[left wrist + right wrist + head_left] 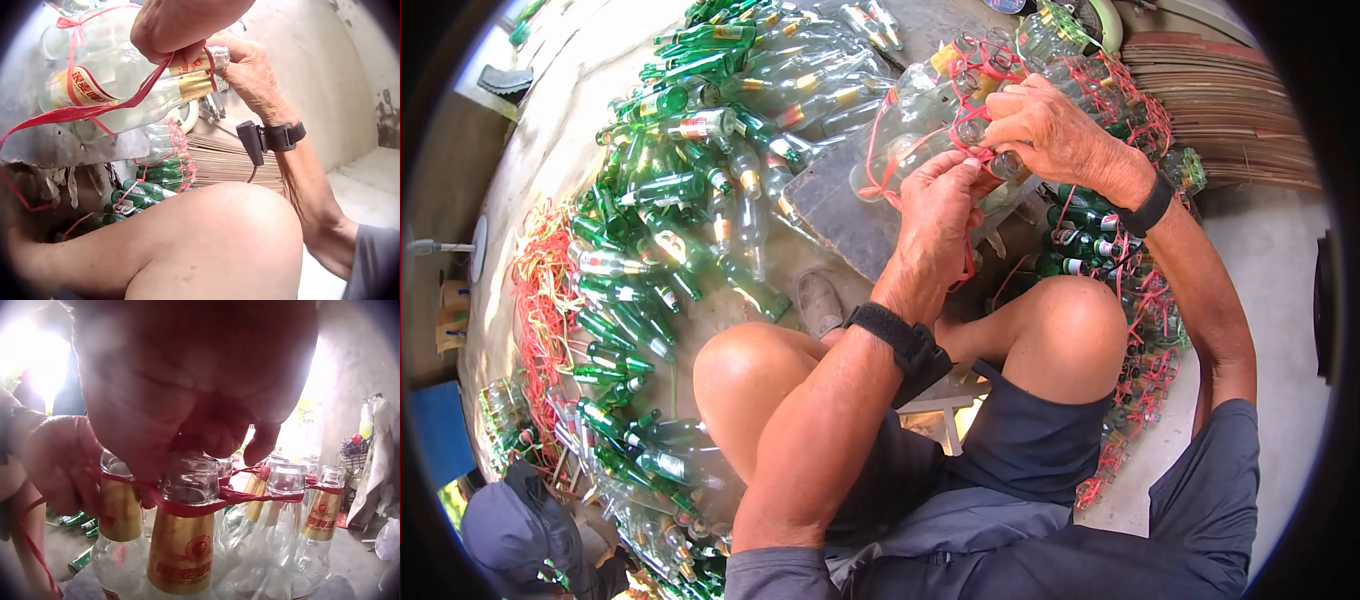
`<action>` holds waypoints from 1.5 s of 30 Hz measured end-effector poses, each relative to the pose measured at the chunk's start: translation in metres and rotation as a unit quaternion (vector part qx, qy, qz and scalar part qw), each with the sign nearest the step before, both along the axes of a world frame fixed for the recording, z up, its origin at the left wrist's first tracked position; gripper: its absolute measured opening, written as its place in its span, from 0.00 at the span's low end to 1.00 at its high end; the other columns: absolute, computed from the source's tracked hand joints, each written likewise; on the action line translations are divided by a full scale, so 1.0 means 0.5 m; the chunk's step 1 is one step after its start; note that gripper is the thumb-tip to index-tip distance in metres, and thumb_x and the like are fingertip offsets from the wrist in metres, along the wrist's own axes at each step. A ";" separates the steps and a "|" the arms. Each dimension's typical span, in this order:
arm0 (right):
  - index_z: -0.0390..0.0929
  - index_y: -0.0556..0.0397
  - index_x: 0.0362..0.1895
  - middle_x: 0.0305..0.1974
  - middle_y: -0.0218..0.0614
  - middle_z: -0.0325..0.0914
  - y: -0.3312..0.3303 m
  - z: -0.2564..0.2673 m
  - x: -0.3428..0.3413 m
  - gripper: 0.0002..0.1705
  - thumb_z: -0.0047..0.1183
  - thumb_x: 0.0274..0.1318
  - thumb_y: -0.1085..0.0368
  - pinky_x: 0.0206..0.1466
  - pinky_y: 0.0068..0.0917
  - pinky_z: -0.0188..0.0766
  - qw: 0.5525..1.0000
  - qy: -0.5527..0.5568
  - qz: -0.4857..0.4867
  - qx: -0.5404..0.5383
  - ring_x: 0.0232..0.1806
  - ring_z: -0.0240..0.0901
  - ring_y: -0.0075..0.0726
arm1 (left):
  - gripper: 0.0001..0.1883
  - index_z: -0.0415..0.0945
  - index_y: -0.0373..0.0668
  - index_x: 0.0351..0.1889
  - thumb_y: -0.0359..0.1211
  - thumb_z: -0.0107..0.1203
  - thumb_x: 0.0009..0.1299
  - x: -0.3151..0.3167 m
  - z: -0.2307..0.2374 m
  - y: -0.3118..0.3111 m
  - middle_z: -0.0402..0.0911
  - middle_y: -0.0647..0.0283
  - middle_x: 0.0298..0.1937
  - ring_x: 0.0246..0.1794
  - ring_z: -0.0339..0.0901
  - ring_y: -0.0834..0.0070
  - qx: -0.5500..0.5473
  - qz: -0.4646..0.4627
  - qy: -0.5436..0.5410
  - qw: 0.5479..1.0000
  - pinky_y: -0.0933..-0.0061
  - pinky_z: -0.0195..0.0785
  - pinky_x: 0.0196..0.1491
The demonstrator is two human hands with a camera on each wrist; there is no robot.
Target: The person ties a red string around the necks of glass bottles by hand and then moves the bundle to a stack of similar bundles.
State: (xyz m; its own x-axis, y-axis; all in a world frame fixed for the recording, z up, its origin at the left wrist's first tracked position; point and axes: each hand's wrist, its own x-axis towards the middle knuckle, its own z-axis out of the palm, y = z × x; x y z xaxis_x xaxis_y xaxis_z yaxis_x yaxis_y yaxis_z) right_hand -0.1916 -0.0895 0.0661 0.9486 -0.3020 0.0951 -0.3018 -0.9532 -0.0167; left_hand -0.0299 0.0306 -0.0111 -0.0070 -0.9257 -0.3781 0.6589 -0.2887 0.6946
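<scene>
Clear glass bottles with gold neck labels lie grouped on a dark board. Red plastic strip runs round their necks, just under the mouths. My left hand pinches the red strip between thumb and fingers beside the necks; a long tail of strip trails from it in the left wrist view. My right hand is at the bottle mouths with fingers curled at the strip; in the right wrist view the hand hides its own fingertips and part of the strip.
Many green and clear bottles lie on the floor at left, beside a heap of red strips. Tied green bottles stand at right, near stacked brown sheets. Another person in a dark cap is at lower left.
</scene>
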 end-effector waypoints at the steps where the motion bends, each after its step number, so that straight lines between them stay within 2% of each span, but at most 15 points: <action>1: 0.84 0.50 0.38 0.36 0.34 0.72 0.001 0.001 0.000 0.05 0.62 0.55 0.69 0.56 0.40 0.66 1.000 0.005 -0.002 -0.006 0.46 0.74 0.45 | 0.09 0.85 0.41 0.47 0.32 0.57 0.75 0.001 0.001 0.000 0.89 0.67 0.38 0.28 0.76 0.84 0.000 0.000 0.000 1.000 0.79 0.65 0.27; 8: 0.84 0.49 0.37 0.38 0.33 0.73 -0.001 -0.028 -0.012 0.03 0.62 0.57 0.68 0.54 0.41 0.66 0.998 -0.063 0.004 -0.015 0.46 0.74 0.45 | 0.09 0.85 0.41 0.46 0.32 0.57 0.75 -0.004 -0.004 -0.003 0.89 0.66 0.38 0.32 0.81 0.83 -0.013 -0.009 -0.017 1.000 0.78 0.66 0.28; 13: 0.81 0.51 0.33 0.35 0.33 0.71 0.001 -0.021 -0.009 0.04 0.64 0.54 0.71 0.52 0.40 0.67 0.996 -0.079 0.026 -0.042 0.41 0.73 0.44 | 0.11 0.86 0.38 0.47 0.35 0.58 0.76 0.000 0.022 0.009 0.89 0.66 0.38 0.35 0.83 0.81 -0.010 0.000 -0.061 0.998 0.76 0.68 0.31; 16: 0.79 0.49 0.30 0.32 0.32 0.71 -0.006 -0.006 -0.007 0.05 0.63 0.51 0.70 0.52 0.39 0.69 0.994 -0.063 0.050 -0.078 0.41 0.75 0.41 | 0.13 0.86 0.36 0.48 0.36 0.60 0.76 0.000 0.028 0.011 0.89 0.65 0.39 0.37 0.83 0.80 -0.029 0.009 -0.092 0.995 0.75 0.71 0.34; 20: 0.77 0.49 0.28 0.31 0.33 0.71 -0.017 -0.006 -0.008 0.06 0.63 0.49 0.70 0.50 0.40 0.69 0.993 -0.067 0.070 -0.066 0.39 0.75 0.41 | 0.15 0.86 0.34 0.48 0.38 0.61 0.77 -0.001 0.034 0.012 0.90 0.63 0.40 0.38 0.84 0.79 -0.025 0.017 -0.124 0.992 0.74 0.74 0.36; 23: 0.76 0.49 0.27 0.32 0.33 0.71 -0.019 0.002 -0.002 0.06 0.62 0.50 0.69 0.50 0.39 0.69 0.993 -0.064 0.076 -0.068 0.39 0.75 0.42 | 0.15 0.87 0.34 0.47 0.38 0.61 0.77 -0.002 0.030 0.010 0.90 0.63 0.39 0.37 0.84 0.79 -0.017 0.025 -0.125 0.992 0.74 0.74 0.35; 26: 0.75 0.50 0.27 0.32 0.35 0.71 -0.018 0.019 0.003 0.07 0.62 0.51 0.67 0.49 0.40 0.69 0.996 -0.008 0.065 -0.065 0.38 0.75 0.45 | 0.16 0.87 0.34 0.47 0.39 0.61 0.77 -0.001 0.031 0.009 0.90 0.63 0.38 0.36 0.84 0.79 -0.004 0.023 -0.123 0.992 0.75 0.73 0.34; 34: 0.72 0.55 0.26 0.32 0.40 0.71 -0.024 0.056 0.031 0.06 0.56 0.51 0.70 0.44 0.49 0.72 0.997 0.025 0.066 -0.019 0.40 0.76 0.53 | 0.15 0.88 0.36 0.45 0.40 0.62 0.76 -0.007 0.029 0.005 0.89 0.65 0.37 0.33 0.82 0.80 0.009 0.040 -0.104 0.994 0.75 0.70 0.30; 41: 0.71 0.58 0.31 0.33 0.42 0.67 0.005 0.058 0.041 0.06 0.55 0.50 0.74 0.40 0.46 0.69 0.998 0.012 -0.009 0.062 0.37 0.72 0.54 | 0.13 0.88 0.35 0.41 0.38 0.64 0.74 -0.012 0.026 0.000 0.87 0.66 0.33 0.29 0.77 0.81 0.021 0.058 -0.071 0.996 0.75 0.69 0.30; 45: 0.73 0.58 0.32 0.33 0.44 0.73 0.010 0.046 0.033 0.04 0.54 0.52 0.74 0.40 0.43 0.73 0.991 -0.024 -0.043 0.125 0.36 0.75 0.54 | 0.13 0.88 0.35 0.39 0.37 0.64 0.75 -0.012 0.027 -0.002 0.87 0.65 0.33 0.28 0.77 0.82 0.015 0.060 -0.070 0.996 0.76 0.67 0.29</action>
State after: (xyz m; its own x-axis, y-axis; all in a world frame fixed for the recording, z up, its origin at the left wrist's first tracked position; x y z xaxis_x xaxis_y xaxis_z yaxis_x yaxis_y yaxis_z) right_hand -0.1753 -0.0845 0.0892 0.9148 -0.4007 0.0513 -0.3742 -0.8884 -0.2658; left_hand -0.0358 0.0297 0.0024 0.1571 -0.9052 -0.3948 0.5869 -0.2360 0.7745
